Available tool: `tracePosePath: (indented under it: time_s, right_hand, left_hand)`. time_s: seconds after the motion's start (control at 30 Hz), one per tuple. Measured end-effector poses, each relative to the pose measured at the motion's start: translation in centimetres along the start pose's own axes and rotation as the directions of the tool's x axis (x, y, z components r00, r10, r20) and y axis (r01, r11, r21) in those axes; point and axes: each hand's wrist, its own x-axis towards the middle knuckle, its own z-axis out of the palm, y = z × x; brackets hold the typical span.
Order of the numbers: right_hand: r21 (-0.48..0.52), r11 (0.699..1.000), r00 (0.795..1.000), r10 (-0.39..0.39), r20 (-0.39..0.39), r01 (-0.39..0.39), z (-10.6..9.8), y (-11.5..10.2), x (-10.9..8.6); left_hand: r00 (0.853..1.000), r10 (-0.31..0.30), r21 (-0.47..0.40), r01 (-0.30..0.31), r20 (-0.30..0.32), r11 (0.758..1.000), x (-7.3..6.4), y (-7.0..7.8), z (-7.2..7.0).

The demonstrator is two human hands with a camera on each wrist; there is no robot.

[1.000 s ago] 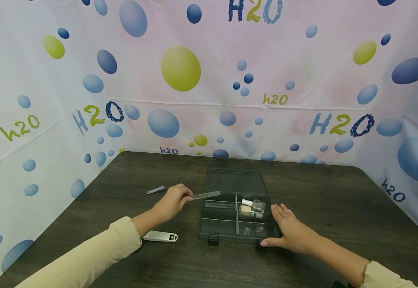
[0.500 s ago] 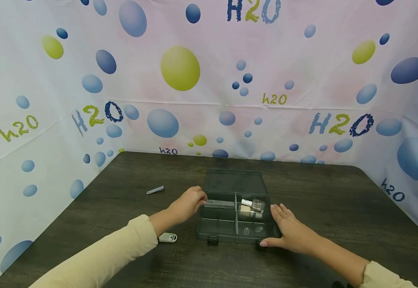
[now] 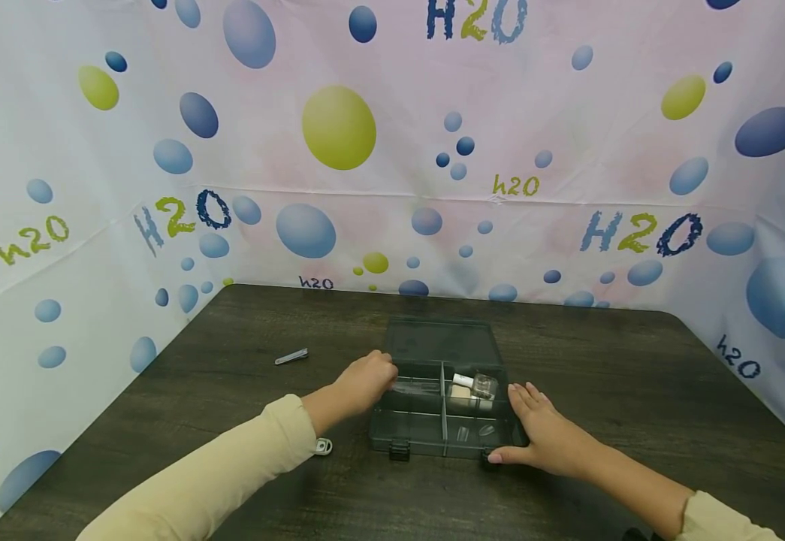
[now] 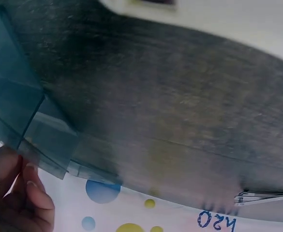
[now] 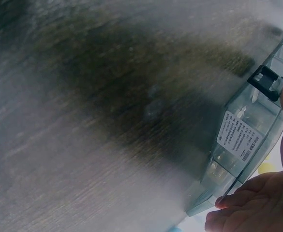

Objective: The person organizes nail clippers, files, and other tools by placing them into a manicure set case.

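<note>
A dark see-through divided box (image 3: 409, 445) stands on the table with its lid (image 3: 439, 340) laid back. My left hand (image 3: 367, 382) reaches over the rear left compartment and pinches a translucent flat strip (image 3: 418, 388), whose near end is hidden by the fingers. In the left wrist view, the left hand's fingertips (image 4: 31, 170) meet right at the box wall. My right hand (image 3: 546, 432) lies spread along the box's right side, thumb by the front latch (image 5: 266, 83). Small bottles (image 3: 484, 387) fill the rear right compartment; small clear pieces (image 3: 486, 430) lie in front of it.
A metal nail clipper (image 3: 291, 357) lies left of the box. A white tool's rounded end (image 3: 323, 446) pokes out from beneath the left sleeve (image 3: 257, 443). Behind the dark table (image 3: 588, 361) hangs a printed backdrop.
My left hand has moved right, carrying the translucent strip from outside the box to over the rear left compartment. The left sleeve now covers most of the white tool. My right hand stays put.
</note>
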Motion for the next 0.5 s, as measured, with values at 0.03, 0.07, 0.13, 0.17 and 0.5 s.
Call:
tracePosePath:
  time_s: [0.03,0.07,0.13,0.17,0.5]
  right_hand:
    - [0.001,1.000,1.000,-0.001,-0.001,0.001,0.0,0.0,0.0]
    - [0.001,1.000,1.000,-0.002,-0.001,0.002,0.0,0.0,0.0]
    - [0.002,1.000,1.000,-0.003,-0.002,0.003,0.0,0.0,0.0]
    - [0.001,1.000,1.000,-0.003,-0.003,0.003,0.0,0.0,0.0]
    - [0.001,1.000,1.000,0.003,-0.003,-0.003,0.1,0.0,0.0]
  left_hand:
    - [1.000,-0.011,0.000,0.011,0.014,1.000,0.1,0.1,0.0]
    - [0.999,-0.028,-0.004,0.028,0.035,1.000,0.2,0.1,-0.1]
    - [0.996,-0.052,-0.015,0.053,0.068,0.998,0.4,0.2,-0.3]
    - [0.995,-0.061,-0.014,0.063,0.080,0.998,0.6,0.2,-0.4]
    - [0.981,-0.107,-0.031,0.113,0.163,0.993,1.4,0.0,-1.0]
